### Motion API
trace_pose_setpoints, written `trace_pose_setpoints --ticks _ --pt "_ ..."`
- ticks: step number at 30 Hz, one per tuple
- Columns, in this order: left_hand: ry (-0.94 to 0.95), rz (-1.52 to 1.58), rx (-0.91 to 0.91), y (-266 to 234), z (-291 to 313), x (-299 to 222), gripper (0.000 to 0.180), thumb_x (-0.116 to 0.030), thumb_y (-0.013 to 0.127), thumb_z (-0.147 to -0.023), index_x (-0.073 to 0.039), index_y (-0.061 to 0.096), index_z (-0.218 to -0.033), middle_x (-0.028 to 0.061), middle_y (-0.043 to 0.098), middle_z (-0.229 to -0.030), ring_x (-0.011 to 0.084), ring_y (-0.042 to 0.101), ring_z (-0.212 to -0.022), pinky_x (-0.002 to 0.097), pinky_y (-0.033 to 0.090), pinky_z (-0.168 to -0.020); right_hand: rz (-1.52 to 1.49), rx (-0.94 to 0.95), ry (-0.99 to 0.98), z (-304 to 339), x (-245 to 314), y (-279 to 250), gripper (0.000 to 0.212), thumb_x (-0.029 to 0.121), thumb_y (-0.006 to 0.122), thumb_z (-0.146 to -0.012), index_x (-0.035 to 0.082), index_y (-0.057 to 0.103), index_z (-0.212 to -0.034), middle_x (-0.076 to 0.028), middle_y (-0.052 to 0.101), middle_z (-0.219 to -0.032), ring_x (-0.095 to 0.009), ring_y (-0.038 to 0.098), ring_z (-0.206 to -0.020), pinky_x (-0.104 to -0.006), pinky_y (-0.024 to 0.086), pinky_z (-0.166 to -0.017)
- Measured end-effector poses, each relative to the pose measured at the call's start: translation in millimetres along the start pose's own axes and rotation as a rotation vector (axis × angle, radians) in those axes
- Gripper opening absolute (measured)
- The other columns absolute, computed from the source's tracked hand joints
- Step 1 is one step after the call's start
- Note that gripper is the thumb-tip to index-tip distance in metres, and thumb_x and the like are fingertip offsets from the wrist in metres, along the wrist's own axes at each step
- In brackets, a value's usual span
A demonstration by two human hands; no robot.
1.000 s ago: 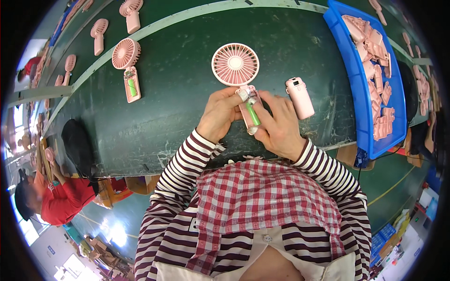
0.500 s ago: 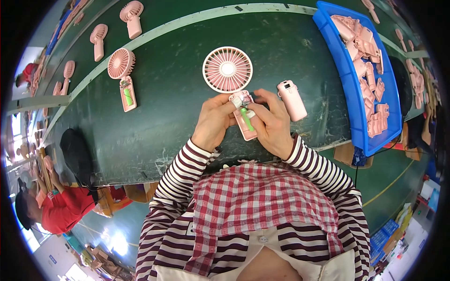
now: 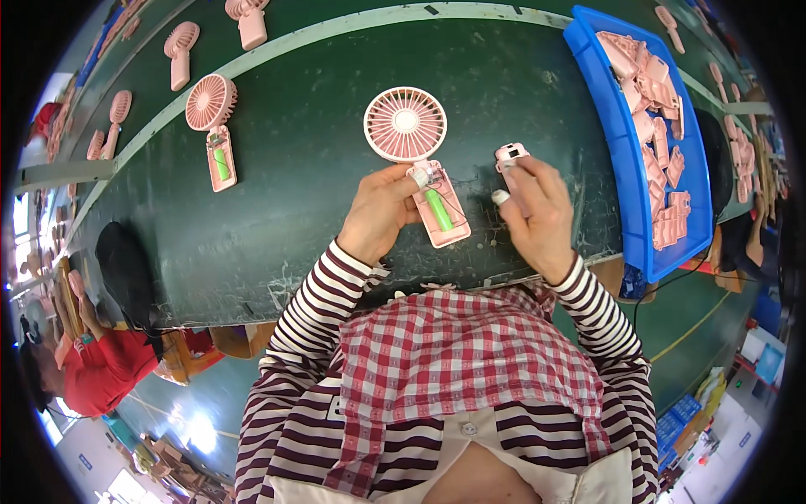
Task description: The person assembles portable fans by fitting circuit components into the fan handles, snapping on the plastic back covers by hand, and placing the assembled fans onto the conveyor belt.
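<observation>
A pink handheld fan (image 3: pixel 405 124) lies face up in front of me, its handle half uncovered. Inside the handle (image 3: pixel 451 238) sit a green battery (image 3: pixel 438 210) and thin dark wires. My left hand (image 3: pixel 376 212) pinches the upper left of that handle, a white cover on its thumb tip. Over a pink handle cover (image 3: pixel 510 152) to the right reaches my right hand (image 3: pixel 541 214), thumb and fingers apart. Only the cover's top end with a small dark window shows; the hand hides the rest. The right thumb tip also wears a white cover.
At the right stands a blue tray (image 3: pixel 625 181) with several pink plastic parts. Another fan with an uncovered handle (image 3: pixel 222 160) lies at left, and more pink fans (image 3: pixel 180 55) lie beyond the pale strip. A person in red (image 3: pixel 109 370) works at far left.
My right hand has left the fan handle and moved right, over the pink cover. The battery and wires now show more fully. My left hand stays on the handle.
</observation>
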State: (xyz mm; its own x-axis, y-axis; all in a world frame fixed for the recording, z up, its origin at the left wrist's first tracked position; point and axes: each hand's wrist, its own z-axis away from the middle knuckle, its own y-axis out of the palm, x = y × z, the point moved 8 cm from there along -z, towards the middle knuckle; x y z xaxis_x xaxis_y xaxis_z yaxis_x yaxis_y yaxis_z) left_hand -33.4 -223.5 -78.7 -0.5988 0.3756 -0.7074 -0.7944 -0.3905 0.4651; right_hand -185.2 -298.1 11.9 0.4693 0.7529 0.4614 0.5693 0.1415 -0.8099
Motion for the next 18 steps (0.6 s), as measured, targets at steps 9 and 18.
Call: trace_pose_setpoints --ticks 9,18 --pt "-0.018 0.104 -0.011 0 1 1 0.023 -0.011 0.046 -0.09 0.004 0.054 -0.105 0.009 0.06 -0.094 0.017 0.061 -0.083 0.0318 0.051 -0.076 0.335 0.127 0.121 12 -21 8 0.048 0.013 0.069 -0.065 -0.001 0.052 -0.107 -0.017 0.052 -0.105 -0.033 0.052 -0.09 -0.041 0.044 -0.075" --pt "-0.013 0.126 -0.017 -1 5 2 0.023 -0.012 0.047 -0.089 0.005 0.053 -0.104 0.0095 0.059 -0.094 0.0174 0.06 -0.083 0.033 0.051 -0.076 -0.315 0.236 0.445 16 -30 17 0.05 0.001 0.063 -0.069 -0.006 0.049 -0.116 -0.01 0.055 -0.089 -0.017 0.055 -0.078 -0.0271 0.051 -0.058"
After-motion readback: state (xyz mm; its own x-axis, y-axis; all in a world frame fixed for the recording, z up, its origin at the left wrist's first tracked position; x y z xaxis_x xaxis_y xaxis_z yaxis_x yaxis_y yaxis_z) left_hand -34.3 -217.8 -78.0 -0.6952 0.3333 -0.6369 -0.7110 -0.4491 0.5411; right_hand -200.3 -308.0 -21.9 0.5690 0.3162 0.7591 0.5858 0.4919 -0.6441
